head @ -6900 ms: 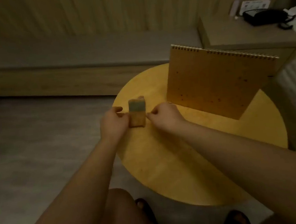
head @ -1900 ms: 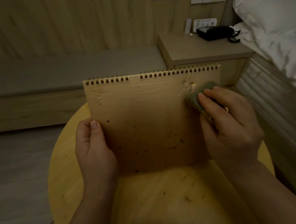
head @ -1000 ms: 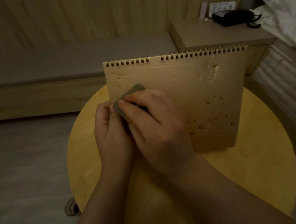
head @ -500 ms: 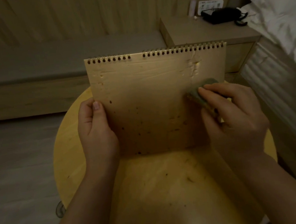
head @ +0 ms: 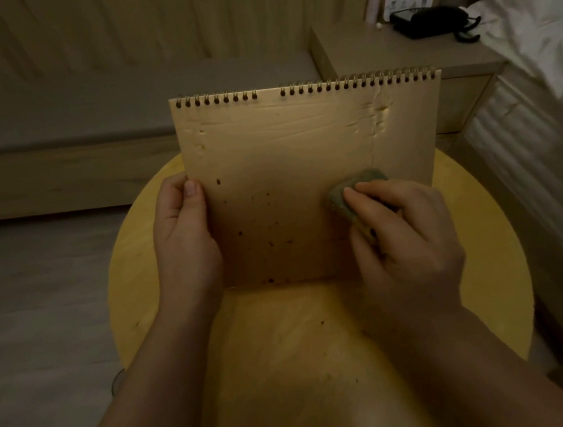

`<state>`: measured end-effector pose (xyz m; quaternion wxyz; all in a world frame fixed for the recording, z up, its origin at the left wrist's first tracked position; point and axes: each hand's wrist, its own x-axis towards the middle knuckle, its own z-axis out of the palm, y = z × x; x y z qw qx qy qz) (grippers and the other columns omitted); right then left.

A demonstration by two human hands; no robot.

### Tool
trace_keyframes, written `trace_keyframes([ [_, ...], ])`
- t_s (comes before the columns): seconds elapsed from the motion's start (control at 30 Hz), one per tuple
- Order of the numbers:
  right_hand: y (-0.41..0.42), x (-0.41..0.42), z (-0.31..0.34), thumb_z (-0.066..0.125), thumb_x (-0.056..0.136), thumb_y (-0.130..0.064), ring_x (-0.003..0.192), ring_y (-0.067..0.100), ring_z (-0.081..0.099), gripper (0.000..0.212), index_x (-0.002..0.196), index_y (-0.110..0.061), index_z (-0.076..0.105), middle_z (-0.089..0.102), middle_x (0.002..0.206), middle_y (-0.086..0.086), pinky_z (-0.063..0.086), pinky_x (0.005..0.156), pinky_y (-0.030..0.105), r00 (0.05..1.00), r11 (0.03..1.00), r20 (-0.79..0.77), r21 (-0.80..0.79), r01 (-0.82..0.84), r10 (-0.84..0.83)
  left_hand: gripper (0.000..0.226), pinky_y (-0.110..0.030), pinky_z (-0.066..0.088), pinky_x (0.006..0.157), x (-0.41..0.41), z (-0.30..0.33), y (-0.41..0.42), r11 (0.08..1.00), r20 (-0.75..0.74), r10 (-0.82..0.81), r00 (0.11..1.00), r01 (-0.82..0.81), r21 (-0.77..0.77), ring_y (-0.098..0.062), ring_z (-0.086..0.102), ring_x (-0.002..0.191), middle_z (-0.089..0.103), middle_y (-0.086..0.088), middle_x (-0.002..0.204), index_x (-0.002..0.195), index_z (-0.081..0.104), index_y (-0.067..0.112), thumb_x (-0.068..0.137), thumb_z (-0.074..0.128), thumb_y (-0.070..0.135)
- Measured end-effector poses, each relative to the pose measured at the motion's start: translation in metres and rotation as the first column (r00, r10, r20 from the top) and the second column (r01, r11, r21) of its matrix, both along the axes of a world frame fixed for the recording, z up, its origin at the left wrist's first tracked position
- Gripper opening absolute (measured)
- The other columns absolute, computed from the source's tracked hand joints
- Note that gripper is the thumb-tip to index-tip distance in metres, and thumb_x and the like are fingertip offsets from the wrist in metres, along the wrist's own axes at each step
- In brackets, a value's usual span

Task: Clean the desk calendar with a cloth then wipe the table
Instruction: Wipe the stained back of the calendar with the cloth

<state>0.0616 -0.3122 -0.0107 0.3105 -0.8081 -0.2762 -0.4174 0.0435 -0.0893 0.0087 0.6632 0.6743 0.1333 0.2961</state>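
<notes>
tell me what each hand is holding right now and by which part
The left hand holds the desk calendar by its left edge, thumb on the front. The right hand presses a folded cloth against the calendar's face with its fingertips.

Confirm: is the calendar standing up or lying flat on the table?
Standing. The calendar rises from the table, spiral edge on top; left hand grips its side.

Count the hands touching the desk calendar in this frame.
2. The left hand grips the desk calendar's left edge; the right hand presses a cloth against its lower right face. None appear hidden.
</notes>
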Motion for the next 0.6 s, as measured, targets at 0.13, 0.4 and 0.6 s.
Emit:
trace_keyframes([
  [0.13,0.049,-0.014,0.003,0.068,0.100,0.001,0.098,0.039,0.071,0.018,0.114,0.006,0.077,0.075,0.107,0.022,0.055,0.088,0.045,0.994,0.993,0.006,0.025,-0.112,0.112,0.038,-0.011,0.048,0.065,0.001,0.000,0.004,0.997,0.024,-0.062,0.998,0.064,-0.045,0.007,0.063,0.078,0.071,0.022,0.086,0.089,0.071,0.050,0.107,0.043,0.031],
  [0.4,0.109,-0.026,0.008,0.063,0.105,-0.007,0.102,0.036,0.072,0.020,0.115,0.000,0.078,0.077,0.111,0.017,0.056,0.085,0.050,0.971,0.971,-0.040,0.043,-0.235,0.237,0.036,-0.025,0.056,0.076,0.003,-0.005,0.014,0.953,0.089,-0.231,0.969,0.244,-0.182,-0.013,0.070,0.088,0.076,0.002,0.095,0.096,0.075,0.036,0.108,0.044,0.023],
  [0.6,0.074,-0.018,0.004,0.062,0.105,-0.006,0.101,0.039,0.071,0.021,0.115,0.001,0.078,0.076,0.110,0.019,0.056,0.085,0.051,0.987,0.987,-0.036,-0.012,-0.157,0.157,0.042,-0.018,0.055,0.075,0.002,-0.002,0.009,0.970,0.082,-0.192,0.978,0.202,-0.138,-0.002,0.072,0.092,0.079,0.012,0.100,0.098,0.076,0.044,0.109,0.041,0.022],
])
